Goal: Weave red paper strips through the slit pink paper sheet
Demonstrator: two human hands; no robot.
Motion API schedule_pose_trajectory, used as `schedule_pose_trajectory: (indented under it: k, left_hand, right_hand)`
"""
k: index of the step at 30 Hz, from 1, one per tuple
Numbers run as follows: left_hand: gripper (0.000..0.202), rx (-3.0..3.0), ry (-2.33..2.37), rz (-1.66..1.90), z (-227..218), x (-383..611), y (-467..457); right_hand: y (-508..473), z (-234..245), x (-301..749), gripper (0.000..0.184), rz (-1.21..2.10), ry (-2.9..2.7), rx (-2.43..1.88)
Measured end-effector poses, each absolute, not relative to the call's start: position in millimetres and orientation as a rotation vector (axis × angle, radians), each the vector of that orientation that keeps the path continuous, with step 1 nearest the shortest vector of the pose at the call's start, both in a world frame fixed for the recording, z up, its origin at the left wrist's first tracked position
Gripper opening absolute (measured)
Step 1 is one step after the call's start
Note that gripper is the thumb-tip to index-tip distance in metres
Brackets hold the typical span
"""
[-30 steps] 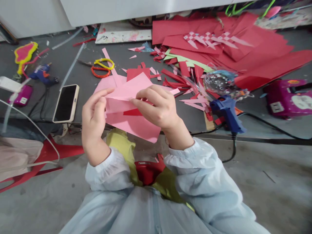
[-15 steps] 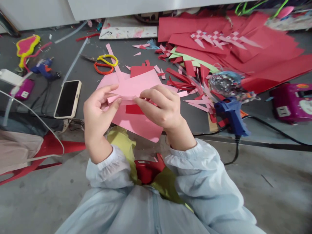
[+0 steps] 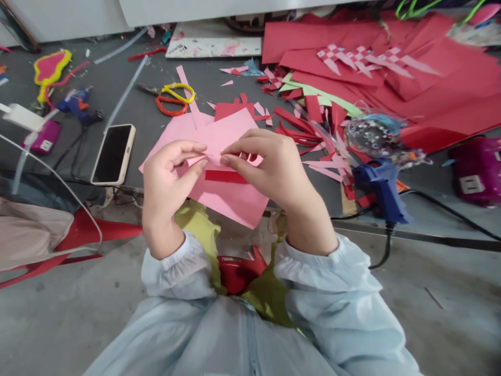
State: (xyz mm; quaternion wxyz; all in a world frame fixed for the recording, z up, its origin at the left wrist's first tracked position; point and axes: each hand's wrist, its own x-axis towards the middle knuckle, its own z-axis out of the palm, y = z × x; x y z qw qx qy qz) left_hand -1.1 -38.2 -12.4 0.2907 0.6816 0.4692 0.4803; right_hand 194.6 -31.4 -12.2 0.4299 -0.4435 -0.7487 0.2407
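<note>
My left hand [image 3: 168,175] is closed, thumb and forefinger pinching a narrow pink paper strip [image 3: 192,161]. Facing it, my right hand [image 3: 277,167] has its thumb and fingertips pressed together at the strip's other end; the fingers partly hide it. Both hands are just above pink paper sheets [image 3: 238,203] that overlap at the table's front edge. A red paper piece [image 3: 223,176] shows below the fingertips. Beyond the hands lie another pink strip [image 3: 182,78] and scissors [image 3: 176,99] with yellow and red handles.
To the left are a phone [image 3: 113,155] and a small glue gun [image 3: 76,106]. A blue glue gun [image 3: 381,188] with a black cord lies at right, near paper scraps [image 3: 301,128]. Red sheets [image 3: 352,73] bearing woven pink-and-red pieces cover the back right.
My right hand has shifted right, its wrist turned, with the fingertips still at the strip. My left hand keeps its pinch. The whole view has shifted slightly.
</note>
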Motion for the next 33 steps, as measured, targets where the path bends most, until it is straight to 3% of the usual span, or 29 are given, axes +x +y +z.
schedule_pose_trajectory:
  k: [7,11,19,33]
  left_hand:
    - [0.012,1.788,1.27,1.228,-8.9,2.0,-38.8]
    - [0.008,1.787,1.264,1.222,-8.6,0.0,-38.9]
    - [0.023,1.743,1.363,1.257,-6.7,1.7,-38.1]
    - [0.008,1.84,1.311,1.201,-11.4,1.8,-36.2]
  right_hand:
    - [-29.5,-11.0,195.7,0.012,0.833,-1.829,-1.073]
    - [-28.1,-14.2,195.3,0.01,0.832,-1.836,-1.061]
    - [-26.3,-19.6,191.2,0.006,0.795,-1.872,-1.076]
    - [-24.8,-25.1,180.0,0.005,0.771,-1.824,-0.908]
